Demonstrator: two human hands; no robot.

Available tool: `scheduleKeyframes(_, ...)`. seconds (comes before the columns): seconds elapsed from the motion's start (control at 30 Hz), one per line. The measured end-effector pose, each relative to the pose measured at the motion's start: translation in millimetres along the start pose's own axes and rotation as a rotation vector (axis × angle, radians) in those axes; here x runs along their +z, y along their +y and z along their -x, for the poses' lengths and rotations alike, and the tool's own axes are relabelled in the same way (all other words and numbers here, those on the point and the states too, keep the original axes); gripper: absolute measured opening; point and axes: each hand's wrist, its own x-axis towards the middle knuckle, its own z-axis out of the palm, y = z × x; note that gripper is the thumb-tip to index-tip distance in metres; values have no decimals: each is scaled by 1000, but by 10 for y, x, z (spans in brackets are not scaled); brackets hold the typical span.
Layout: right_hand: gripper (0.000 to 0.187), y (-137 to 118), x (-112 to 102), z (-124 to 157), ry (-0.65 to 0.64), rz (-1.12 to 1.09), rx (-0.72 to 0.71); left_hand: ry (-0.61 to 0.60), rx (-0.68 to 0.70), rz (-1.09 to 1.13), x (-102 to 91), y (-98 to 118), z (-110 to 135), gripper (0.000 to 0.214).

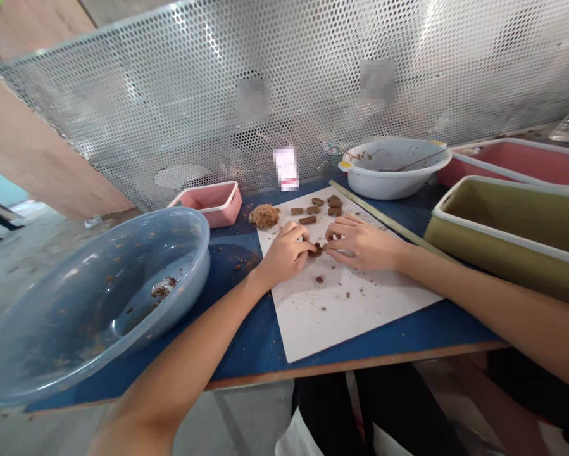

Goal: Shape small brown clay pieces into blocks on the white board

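Note:
My left hand (290, 252) and my right hand (353, 244) meet over a white board (303, 329), fingertips closed in a pinch. Between them is a small lump of brown clay-like dough (316, 249), which both hands grip from its two sides; the fingers partly cover it. Just behind the hands lie several short brown dough pieces (307, 220), some like little rolls. A bigger crumbly brown lump (264, 216) sits at the board's back left corner. Small crumbs (319, 279) are scattered on the board in front of the hands.
A large blue basin (189, 234) with brown residue stands left, a small pink tub (227, 206) behind it. On the right are a white basin (388, 183), a green trough (493, 237), a pink trough (526, 155) and a long stick (383, 218). Perforated metal (312, 76) closes off the back.

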Motion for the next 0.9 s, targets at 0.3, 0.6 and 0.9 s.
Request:
scheduleKeyframes(0.3,35,10,-5,7,8,-6,16,25,-28,6,8,-16,13,37)
scheduleKeyframes(0.6,36,0,-4,2,0,-39,23,21,-12,19,7,-8,2,37)
scheduleKeyframes(0.9,21,80,145,36,108,-47,87,72,-103,43,-32,1,3,35)
